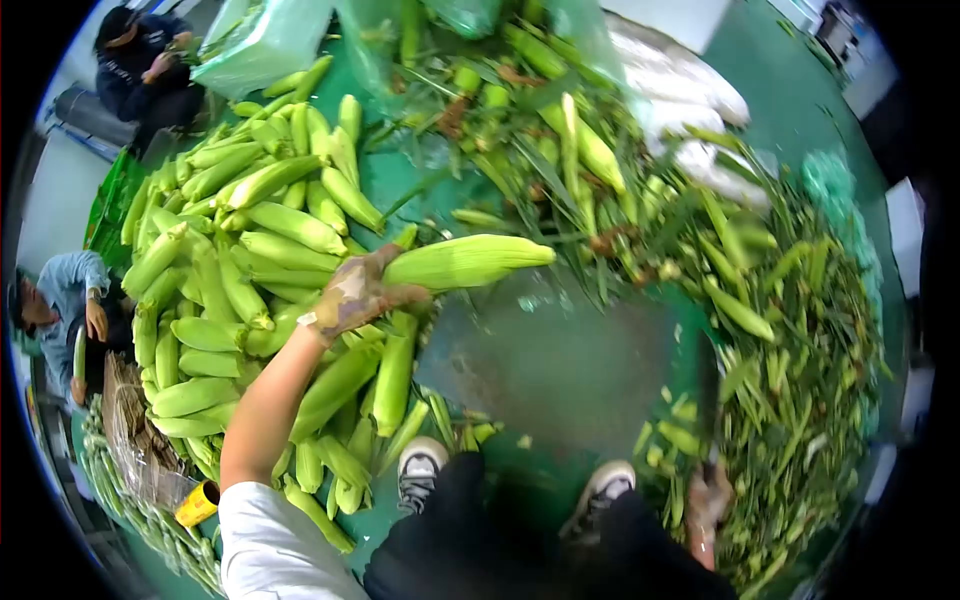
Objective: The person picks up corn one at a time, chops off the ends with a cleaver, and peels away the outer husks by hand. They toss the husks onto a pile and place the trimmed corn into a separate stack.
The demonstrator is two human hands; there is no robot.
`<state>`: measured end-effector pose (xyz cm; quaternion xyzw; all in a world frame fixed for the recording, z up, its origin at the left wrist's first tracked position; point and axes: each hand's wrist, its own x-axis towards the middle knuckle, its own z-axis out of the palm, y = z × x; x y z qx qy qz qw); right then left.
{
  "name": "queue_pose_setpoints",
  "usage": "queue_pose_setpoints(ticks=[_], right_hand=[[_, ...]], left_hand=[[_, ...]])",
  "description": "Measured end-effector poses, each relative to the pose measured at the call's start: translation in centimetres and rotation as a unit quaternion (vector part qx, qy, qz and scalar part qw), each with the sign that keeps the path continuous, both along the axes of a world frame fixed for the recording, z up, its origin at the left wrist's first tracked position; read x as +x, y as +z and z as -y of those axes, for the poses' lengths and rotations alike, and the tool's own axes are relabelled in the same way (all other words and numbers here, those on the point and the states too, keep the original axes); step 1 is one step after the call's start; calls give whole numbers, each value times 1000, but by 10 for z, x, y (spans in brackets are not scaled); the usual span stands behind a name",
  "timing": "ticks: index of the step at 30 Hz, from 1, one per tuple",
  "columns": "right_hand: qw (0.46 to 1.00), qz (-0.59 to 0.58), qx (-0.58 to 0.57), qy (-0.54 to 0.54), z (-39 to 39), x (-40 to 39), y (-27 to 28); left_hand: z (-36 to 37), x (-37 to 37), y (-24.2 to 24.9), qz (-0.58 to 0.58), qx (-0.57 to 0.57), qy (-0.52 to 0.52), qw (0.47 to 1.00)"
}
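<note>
My left hand (352, 292), in a stained glove, is closed around one end of a green ear of corn (470, 262) still in its husk. The ear points right, above the near edge of the corn pile (285, 240). Low on the right, my right hand (708, 497) is wrapped round the handle of a knife (711, 425). Its narrow dark blade points up and away from me and is partly blurred. Cut green pieces (680, 438) lie beside the blade, next to a heap of husks and leaves (800, 400).
A dark board-like surface (550, 360) lies ahead of my shoes (422, 470). Leafy corn (570, 150) and white sacks (680, 90) are at the back. A yellow roll (197, 503) stands lower left. Two other people (145, 65) sit at the left.
</note>
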<state>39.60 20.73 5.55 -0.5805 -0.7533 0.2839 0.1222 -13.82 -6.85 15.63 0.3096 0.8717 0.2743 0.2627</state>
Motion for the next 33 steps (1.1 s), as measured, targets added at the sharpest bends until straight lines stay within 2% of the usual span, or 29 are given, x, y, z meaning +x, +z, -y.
queue_pose_setpoints(ticks=[1, 2, 3, 4, 5, 7, 9, 11, 13, 17, 18, 21, 24, 25, 27, 29, 30, 31, 32, 33], right_hand=[[999, -33, -19, 23, 16, -20, 7], [998, -32, -43, 16, 26, -44, 18], [997, -31, -66, 10, 38, -73, 34], [998, 15, -36, 56, 39, -87, 37], [998, -1, -27, 61, 37, -93, 26], [997, -34, -9, 72, 34, -104, 5], [995, -19, 21, 93, 40, -113, 2], [994, -30, -1, 107, 44, -116, -15], [993, -28, -16, 111, 43, -120, -26], [995, -34, -23, 93, 27, -151, -31], [994, -42, -5, 100, 22, -160, -28], [990, -17, 41, 131, 6, -175, -6], [990, -108, 31, 81, 6, -175, 53], [991, -102, 27, 82, 9, -175, 61], [954, -289, 67, 44, 15, -175, 69], [959, -234, 132, 88, 19, -156, -1], [987, -83, 72, 116, 24, -155, -16], [988, 72, 10, 139, 27, -152, -23], [987, 70, 15, 142, 29, -144, -25], [989, 61, -30, 132, 29, -139, -26]], left_hand=[[-13, 18, 2, 71, -16, -16, 997], [-27, 31, -16, 38, 3, -86, 996], [-46, 45, -30, 56, -9, -128, 990], [-64, 59, -45, 74, -21, -168, 983], [-78, 61, -108, 45, 34, -240, 969], [-115, 102, -108, -11, -78, -225, 971], [-114, 111, -118, -23, -69, -221, 973], [-112, 114, -125, -32, -54, -201, 977], [-98, 112, -128, -145, -48, -119, 981], [-65, 117, -131, -150, -116, -132, 973], [-66, 121, -121, -107, -91, -92, 986], [-67, 109, -125, -116, -41, -85, 989], [-73, 96, -117, -57, -68, -93, 992], [-75, 94, -113, -20, -79, -94, 992], [-78, 94, -107, -12, -84, -102, 991], [-81, 90, -105, -51, -95, -114, 988], [-82, 92, -96, -47, -119, -113, 985], [-79, 94, -96, -51, -113, -109, 986], [-73, 95, -99, -61, -62, -110, 990], [-66, 92, -102, -76, -13, -114, 990]])
